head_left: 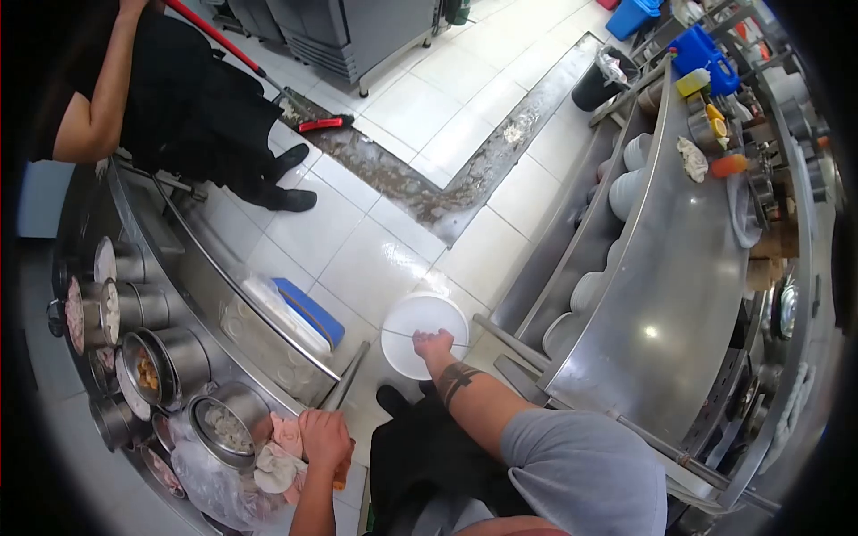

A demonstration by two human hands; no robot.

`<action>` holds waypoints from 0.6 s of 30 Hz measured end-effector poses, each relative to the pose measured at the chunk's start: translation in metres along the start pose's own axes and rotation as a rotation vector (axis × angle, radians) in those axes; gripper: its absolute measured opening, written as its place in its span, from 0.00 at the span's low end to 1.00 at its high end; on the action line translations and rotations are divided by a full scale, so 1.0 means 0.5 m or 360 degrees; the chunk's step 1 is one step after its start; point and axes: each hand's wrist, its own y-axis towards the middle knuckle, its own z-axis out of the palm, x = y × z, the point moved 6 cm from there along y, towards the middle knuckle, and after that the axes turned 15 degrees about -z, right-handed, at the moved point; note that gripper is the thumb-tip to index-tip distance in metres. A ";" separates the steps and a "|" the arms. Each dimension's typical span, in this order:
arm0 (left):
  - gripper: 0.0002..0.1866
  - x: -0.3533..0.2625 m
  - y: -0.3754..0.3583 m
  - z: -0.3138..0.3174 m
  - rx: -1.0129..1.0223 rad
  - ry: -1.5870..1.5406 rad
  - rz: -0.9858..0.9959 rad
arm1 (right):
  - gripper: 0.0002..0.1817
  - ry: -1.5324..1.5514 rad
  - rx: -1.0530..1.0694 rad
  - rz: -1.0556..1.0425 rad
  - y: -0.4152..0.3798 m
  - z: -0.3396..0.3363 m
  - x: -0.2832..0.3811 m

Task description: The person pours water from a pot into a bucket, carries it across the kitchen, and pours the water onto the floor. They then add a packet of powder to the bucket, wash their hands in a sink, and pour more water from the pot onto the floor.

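Note:
In the head view my right hand (433,344) is closed around the thin wire handle of a white bucket (407,359). The bucket is in front of my legs, with the handle stretched across its top. My left hand (326,438) is at the edge of the left counter, its fingers curled down against a pink cloth (288,435); I cannot tell what they grip. A whitish cloth (279,471) lies below the pink one. Something orange shows beneath that hand. Beside the cloths are a clear plastic bag (210,478) and a metal pot (234,424) with pale food inside.
Metal pots (188,353) crowd the left counter. A blue and white container (308,313) stands on the tiles. At upper left a person (192,107) holds a red-handled floor brush (323,123) over a wet floor channel (429,201). White bowls (626,192) line the shelf under the right counter (661,295).

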 end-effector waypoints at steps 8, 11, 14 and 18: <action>0.08 -0.005 -0.007 -0.013 -0.0074 -0.0028 0.0048 | 0.12 -0.0425 0.0028 -0.0160 0.013 0.045 0.062; 0.08 -0.012 -0.003 -0.015 -0.0118 -0.0035 0.0062 | 0.10 -0.0467 -0.0033 -0.0222 0.062 0.075 0.117; 0.08 -0.011 0.000 -0.013 -0.0129 -0.0052 0.0068 | 0.11 -0.0500 -0.0003 -0.0382 0.066 0.144 0.193; 0.09 -0.018 -0.001 -0.006 -0.0075 0.0007 0.0043 | 0.18 -0.0464 0.0021 -0.0434 0.098 0.187 0.313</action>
